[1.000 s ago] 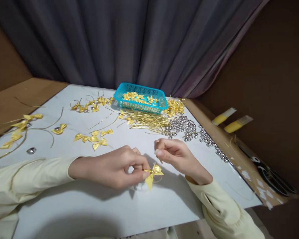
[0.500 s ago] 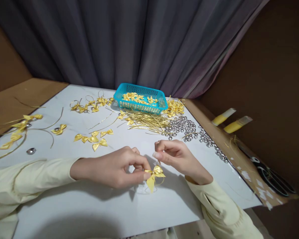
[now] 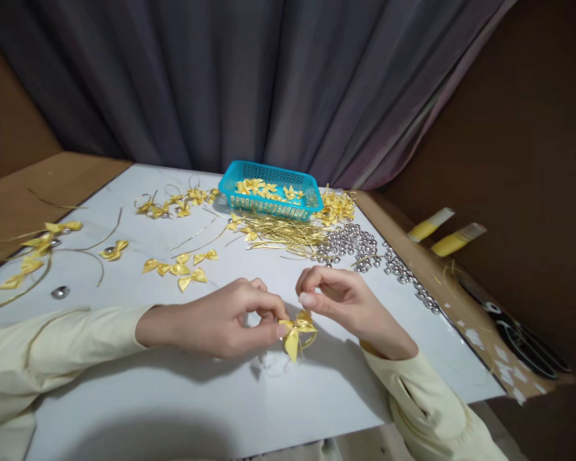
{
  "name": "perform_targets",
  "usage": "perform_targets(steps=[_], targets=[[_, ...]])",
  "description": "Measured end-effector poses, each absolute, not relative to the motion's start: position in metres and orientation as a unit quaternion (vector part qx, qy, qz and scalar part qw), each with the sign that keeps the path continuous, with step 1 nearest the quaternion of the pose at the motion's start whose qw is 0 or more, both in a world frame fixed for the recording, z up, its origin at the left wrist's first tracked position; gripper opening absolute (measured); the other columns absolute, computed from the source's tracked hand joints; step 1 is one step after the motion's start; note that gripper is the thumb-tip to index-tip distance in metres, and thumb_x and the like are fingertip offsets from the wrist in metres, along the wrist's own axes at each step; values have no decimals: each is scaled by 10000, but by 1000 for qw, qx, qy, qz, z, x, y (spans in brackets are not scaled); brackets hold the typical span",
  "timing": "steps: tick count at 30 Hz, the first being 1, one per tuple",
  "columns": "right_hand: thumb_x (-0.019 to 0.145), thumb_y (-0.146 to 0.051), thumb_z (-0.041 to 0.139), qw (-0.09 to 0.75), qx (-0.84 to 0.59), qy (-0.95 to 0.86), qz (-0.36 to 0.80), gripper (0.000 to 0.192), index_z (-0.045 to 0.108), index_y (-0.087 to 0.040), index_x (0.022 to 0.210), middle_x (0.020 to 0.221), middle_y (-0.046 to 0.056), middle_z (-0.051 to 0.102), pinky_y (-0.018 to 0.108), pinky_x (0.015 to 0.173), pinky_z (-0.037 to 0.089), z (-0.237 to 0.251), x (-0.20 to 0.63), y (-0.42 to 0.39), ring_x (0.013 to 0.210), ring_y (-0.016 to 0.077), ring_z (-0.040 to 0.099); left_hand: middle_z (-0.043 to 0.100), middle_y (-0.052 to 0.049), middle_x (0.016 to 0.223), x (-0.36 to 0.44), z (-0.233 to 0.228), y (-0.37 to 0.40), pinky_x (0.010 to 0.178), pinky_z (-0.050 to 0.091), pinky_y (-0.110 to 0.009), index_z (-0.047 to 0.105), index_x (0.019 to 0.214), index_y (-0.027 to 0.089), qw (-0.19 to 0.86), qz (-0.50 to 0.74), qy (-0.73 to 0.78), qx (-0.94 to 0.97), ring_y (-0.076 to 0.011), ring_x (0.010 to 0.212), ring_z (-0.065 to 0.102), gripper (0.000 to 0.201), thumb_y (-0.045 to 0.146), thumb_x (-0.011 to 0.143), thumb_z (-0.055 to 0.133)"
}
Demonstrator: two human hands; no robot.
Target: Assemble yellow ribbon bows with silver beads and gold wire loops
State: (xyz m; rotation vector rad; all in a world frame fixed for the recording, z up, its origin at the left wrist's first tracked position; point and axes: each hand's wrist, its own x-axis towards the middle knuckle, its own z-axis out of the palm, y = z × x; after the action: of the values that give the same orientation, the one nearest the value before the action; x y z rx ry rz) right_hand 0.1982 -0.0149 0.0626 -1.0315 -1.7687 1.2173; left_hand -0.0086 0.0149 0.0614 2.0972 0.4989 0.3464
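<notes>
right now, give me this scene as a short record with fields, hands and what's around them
left hand: pinches a yellow ribbon bow at its knot
right hand: fingers closed just above the bow, seemingly on a thin gold wire
surface: white board
basket: blue basket holding yellow bows, at the far edge
in front of basket: gold wires
right of wires: silver beads
left side: loose bows
far right: scissors

The right hand point(image 3: 345, 301) now sits lower and closer to the left hand point(image 3: 221, 320) than before. The yellow bow point(image 3: 296, 330) is a little higher between the fingertips, and it seems turned slightly.
</notes>
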Motion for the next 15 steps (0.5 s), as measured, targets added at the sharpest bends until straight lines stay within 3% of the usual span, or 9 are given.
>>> perform_targets(steps=[6, 12, 15], targets=[[845, -230, 611, 403, -374, -672, 496, 164, 565, -154, 707, 804, 24, 538, 232, 634, 420, 64, 196, -22, 707, 99, 499, 557, 6, 581, -8, 60, 12, 606, 360, -217, 608, 779, 159, 405, 176, 205, 873, -134, 649, 423, 186, 239, 862, 462], [834, -216, 628, 415, -383, -640, 521, 53, 606, -169, 841, 857, 34, 567, 229, 644, 473, 65, 194, -27, 760, 110, 547, 582, 34, 598, -8, 60, 6, 702, 337, -262, 588, 794, 153, 326, 206, 175, 906, -97, 542, 357, 162, 158, 869, 445], [836, -218, 627, 407, -375, -665, 502, 56, 636, -168, 811, 878, 46, 581, 233, 642, 477, 66, 196, -27, 784, 120, 555, 575, 44, 569, -8, 60, 5, 693, 344, -257, 584, 789, 156, 324, 216, 180, 903, -97, 523, 346, 167, 153, 874, 440]])
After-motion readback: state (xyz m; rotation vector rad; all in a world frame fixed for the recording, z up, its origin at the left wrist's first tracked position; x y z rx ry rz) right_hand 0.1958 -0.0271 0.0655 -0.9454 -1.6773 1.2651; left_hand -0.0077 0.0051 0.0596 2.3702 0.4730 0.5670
